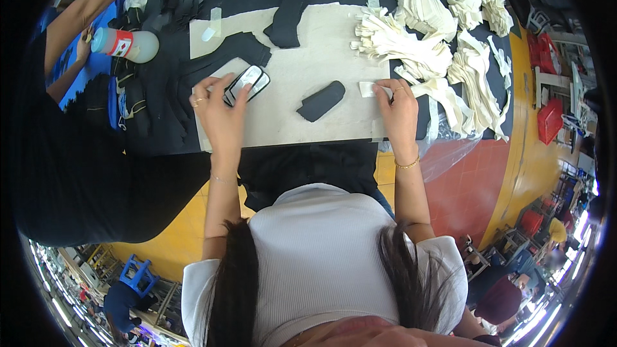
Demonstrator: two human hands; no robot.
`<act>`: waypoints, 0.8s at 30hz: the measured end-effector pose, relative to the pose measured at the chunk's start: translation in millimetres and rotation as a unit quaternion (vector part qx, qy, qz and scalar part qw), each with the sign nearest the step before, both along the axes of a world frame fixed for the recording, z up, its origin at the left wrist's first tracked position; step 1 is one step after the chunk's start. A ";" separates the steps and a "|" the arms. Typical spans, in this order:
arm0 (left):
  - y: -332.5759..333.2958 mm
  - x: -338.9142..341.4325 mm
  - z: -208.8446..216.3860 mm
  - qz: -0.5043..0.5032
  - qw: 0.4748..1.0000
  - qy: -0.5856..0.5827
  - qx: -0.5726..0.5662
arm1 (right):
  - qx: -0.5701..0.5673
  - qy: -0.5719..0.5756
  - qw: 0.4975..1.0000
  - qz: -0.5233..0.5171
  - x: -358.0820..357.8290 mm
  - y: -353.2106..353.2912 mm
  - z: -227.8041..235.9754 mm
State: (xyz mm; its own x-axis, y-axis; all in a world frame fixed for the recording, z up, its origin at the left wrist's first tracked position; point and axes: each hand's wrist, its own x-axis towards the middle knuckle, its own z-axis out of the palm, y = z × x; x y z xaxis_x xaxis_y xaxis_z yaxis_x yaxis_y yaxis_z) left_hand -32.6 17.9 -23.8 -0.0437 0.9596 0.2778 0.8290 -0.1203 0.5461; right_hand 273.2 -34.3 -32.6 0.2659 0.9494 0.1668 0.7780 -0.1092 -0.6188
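Observation:
My left hand [220,106] grips a small rounded template with a dark rim and a pale, shiny face [249,82], tilted over the left part of a light grey board [283,115]. Between thumb and fingers, my right hand [397,106] pinches a small cream fabric piece [366,89] at the board's right edge. A dark fabric piece [321,101], rounded at one end, lies flat on the board between my hands, touched by neither. Larger dark fabric pieces [238,51] lie just beyond my left hand.
Bundles of cream fabric strips [402,45] cover the table's right side. At the left, a co-worker's arm [87,13] reaches in beside a whitish bottle with a red label [143,46]. Clear plastic [450,154] hangs off the near right edge.

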 end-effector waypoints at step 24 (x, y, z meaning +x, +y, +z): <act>-67.2 32.7 -25.3 -0.228 0.971 -0.052 -0.052 | -0.147 0.176 0.964 0.136 -71.3 16.8 27.4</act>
